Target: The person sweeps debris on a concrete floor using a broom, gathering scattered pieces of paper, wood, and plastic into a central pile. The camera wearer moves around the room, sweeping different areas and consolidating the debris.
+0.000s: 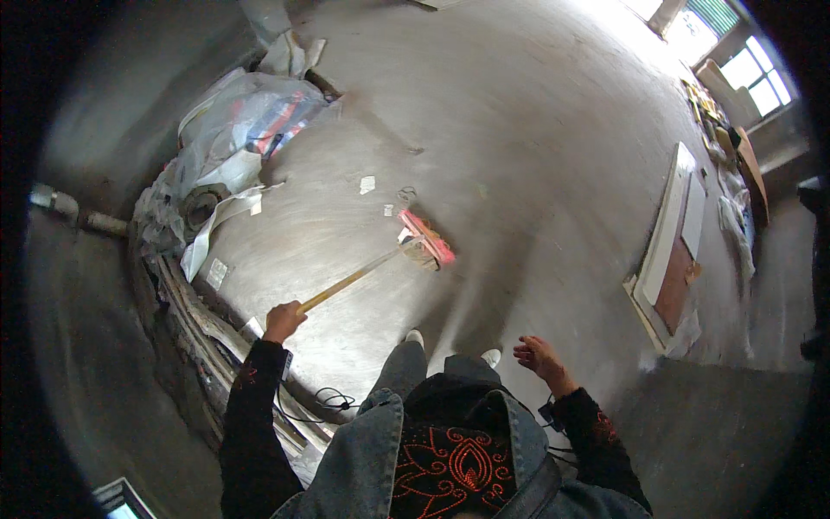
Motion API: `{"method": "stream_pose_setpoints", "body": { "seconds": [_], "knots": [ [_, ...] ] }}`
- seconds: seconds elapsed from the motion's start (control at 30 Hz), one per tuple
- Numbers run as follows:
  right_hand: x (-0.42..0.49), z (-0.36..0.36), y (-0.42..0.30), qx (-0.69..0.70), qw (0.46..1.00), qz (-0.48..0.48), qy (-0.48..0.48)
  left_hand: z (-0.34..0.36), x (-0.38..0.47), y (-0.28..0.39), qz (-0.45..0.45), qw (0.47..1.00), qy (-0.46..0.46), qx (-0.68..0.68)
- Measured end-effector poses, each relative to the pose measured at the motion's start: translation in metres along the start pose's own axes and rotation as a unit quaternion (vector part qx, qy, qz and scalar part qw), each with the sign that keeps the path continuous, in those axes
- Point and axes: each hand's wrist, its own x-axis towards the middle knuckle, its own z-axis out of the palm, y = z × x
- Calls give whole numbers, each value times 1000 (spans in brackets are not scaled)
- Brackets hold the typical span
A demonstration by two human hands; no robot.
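Observation:
My left hand (284, 321) grips the end of the wooden handle of a broom (350, 279). The pink broom head (428, 237) rests on the concrete floor ahead of me, with a greyish-brown scrap (420, 254) against its near side. Scraps of pale paper (367, 185) and a thin dark loop (406, 193) lie just beyond the head. Out to my right, my right hand (538, 357) hangs over the floor, its fingers apart and nothing in them.
Plastic sheeting and a striped woven bag (279, 123) are heaped along the left wall. Long wooden strips (207, 331) lie below them. Flat boards (674, 259) lie on the floor at right, with piled items (733, 168) beyond, near the windows. A pipe (78, 211) crosses the left wall.

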Motion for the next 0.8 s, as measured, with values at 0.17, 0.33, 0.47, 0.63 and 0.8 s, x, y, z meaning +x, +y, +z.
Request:
{"method": "stream_pose_setpoints", "body": {
  "seconds": [0.17, 0.33, 0.47, 0.63, 0.8],
  "knots": [
    [42, 92, -53, -191, 969, 27, -155, 34, -39, 3, -53, 992, 8, -118],
    [102, 213, -49, -242, 908, 34, -340, 49, -45, 59, -105, 966, 9, -234],
    [118, 278, -28, -215, 912, 127, -325, 46, -34, 118, -132, 951, 1, -279],
    [147, 308, -24, -219, 929, 54, -295, 29, -17, 173, -41, 972, -6, -233],
    [207, 296, -54, -134, 966, -163, -149, 1, 8, 208, -19, 910, 57, -409]
  ]
}}
